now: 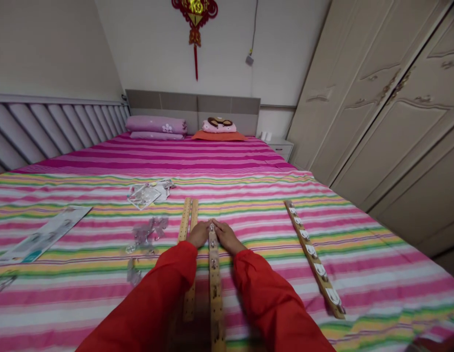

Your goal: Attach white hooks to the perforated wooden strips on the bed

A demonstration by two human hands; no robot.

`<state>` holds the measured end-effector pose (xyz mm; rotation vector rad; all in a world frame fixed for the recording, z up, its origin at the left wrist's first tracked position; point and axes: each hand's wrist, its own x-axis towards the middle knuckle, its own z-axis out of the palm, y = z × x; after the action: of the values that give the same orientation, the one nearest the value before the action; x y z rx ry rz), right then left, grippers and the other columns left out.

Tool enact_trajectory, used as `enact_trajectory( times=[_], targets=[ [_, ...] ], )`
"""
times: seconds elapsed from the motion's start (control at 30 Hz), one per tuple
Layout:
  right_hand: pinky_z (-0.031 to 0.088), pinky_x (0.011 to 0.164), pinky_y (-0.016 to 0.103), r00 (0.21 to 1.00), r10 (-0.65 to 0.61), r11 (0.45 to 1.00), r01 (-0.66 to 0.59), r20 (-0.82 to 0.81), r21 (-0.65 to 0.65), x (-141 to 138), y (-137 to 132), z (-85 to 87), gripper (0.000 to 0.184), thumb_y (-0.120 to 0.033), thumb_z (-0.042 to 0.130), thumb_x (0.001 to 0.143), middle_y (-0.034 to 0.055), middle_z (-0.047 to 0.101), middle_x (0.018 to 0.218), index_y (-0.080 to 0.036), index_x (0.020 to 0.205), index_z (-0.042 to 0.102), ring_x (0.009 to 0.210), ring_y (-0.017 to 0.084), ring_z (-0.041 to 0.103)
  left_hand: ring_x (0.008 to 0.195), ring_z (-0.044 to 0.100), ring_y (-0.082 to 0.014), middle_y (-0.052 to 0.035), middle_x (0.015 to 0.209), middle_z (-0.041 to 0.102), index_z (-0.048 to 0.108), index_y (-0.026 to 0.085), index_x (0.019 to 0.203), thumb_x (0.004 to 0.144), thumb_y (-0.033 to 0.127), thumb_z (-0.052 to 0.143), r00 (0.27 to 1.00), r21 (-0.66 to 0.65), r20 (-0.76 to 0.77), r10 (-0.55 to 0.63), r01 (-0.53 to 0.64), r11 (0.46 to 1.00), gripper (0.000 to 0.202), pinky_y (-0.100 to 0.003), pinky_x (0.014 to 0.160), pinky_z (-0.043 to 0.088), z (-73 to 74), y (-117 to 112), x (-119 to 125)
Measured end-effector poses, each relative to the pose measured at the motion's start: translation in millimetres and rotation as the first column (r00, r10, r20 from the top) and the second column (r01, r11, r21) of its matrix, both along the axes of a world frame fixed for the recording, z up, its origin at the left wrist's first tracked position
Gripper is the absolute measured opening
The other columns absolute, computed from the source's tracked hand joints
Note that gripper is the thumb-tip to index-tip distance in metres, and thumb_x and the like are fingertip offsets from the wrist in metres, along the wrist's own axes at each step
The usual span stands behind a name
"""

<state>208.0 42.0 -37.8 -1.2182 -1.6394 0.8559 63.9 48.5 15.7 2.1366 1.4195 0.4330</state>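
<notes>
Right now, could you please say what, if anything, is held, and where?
The left hand and right hand hold the wooden strip between them at its far end.

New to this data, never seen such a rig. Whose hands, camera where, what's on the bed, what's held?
No machine: the left hand and right hand are one person's, in red sleeves. The only picture comes from a camera on that person's head, looking forward and down. Both hands meet at the far end of the middle strip, which carries small metal pieces; how firmly they grip is unclear. On the striped sheet, two strips with holes lie left of it, a strip with white pieces lies right. Clear plastic bags lie further left.
</notes>
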Motion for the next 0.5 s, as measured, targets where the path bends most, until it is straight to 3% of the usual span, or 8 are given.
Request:
enact_trajectory(
  times=[0.1,0.17,0.3,0.37,0.5],
  targets=[
    [0.035,0.104,0.04,0.993,-0.032,0.997,0.023,-0.115,-0.075,4,-6,2.5,0.047,-0.041,0.054,0.083,0.0054,0.063,0.123,-0.024,0.127,0.058,0.12,0.025,0.05,0.103,0.061,-0.0229,-0.0117,0.106,0.069,0.061,0.013,0.119,0.086,0.023,0.041,0.992,0.006,0.122,0.032,-0.033,0.999,0.041,-0.032,0.091,0.043,4.0,-7,0],
    [0.033,0.106,0.039,0.977,-0.08,0.99,0.054,-0.2,-0.132,5,-13,4.3,0.055,-0.045,0.058,0.08,0.0066,0.06,0.127,-0.023,0.13,0.054,0.123,0.024,0.047,0.108,0.059,-0.0244,-0.0133,0.113,0.067,0.056,0.011,0.125,0.084,0.026,0.045,0.972,0.01,0.219,0.079,-0.084,0.996,0.046,-0.034,0.095,0.042,9.4,-13,-2],
    [0.046,0.09,0.039,0.907,-0.145,0.961,0.034,-0.395,-0.274,6,-31,10.5,0.065,-0.044,0.059,0.078,0.0093,0.068,0.105,-0.017,0.136,0.046,0.097,0.022,0.062,0.088,0.063,-0.0221,-0.0102,0.097,0.07,0.044,0.01,0.136,0.078,0.03,0.053,0.947,-0.045,0.263,0.184,-0.178,0.983,0.062,-0.035,0.085,0.047,30.4,-30,-11],
    [0.049,0.081,0.037,0.862,-0.197,0.94,0.03,-0.467,-0.341,6,-43,15.6,0.063,-0.04,0.06,0.077,0.0066,0.068,0.09,-0.016,0.134,0.047,0.083,0.02,0.063,0.08,0.062,-0.02,-0.0078,0.09,0.069,0.047,0.009,0.133,0.076,0.033,0.053,0.931,-0.051,0.303,0.202,-0.196,0.979,0.062,-0.034,0.08,0.048,43.3,-43,-20],
    [0.048,0.07,0.031,0.783,-0.278,0.922,0.055,-0.556,-0.384,10,-76,27.0,0.039,-0.038,0.068,0.071,0.0028,0.066,0.076,-0.019,0.105,0.066,0.072,0.017,0.061,0.089,0.063,-0.0207,-0.0084,0.098,0.069,0.063,0.012,0.114,0.07,0.042,0.057,0.84,0.001,0.514,0.176,-0.206,0.979,0.053,-0.035,0.082,0.05,59.3,-85,-52]
  ],
)
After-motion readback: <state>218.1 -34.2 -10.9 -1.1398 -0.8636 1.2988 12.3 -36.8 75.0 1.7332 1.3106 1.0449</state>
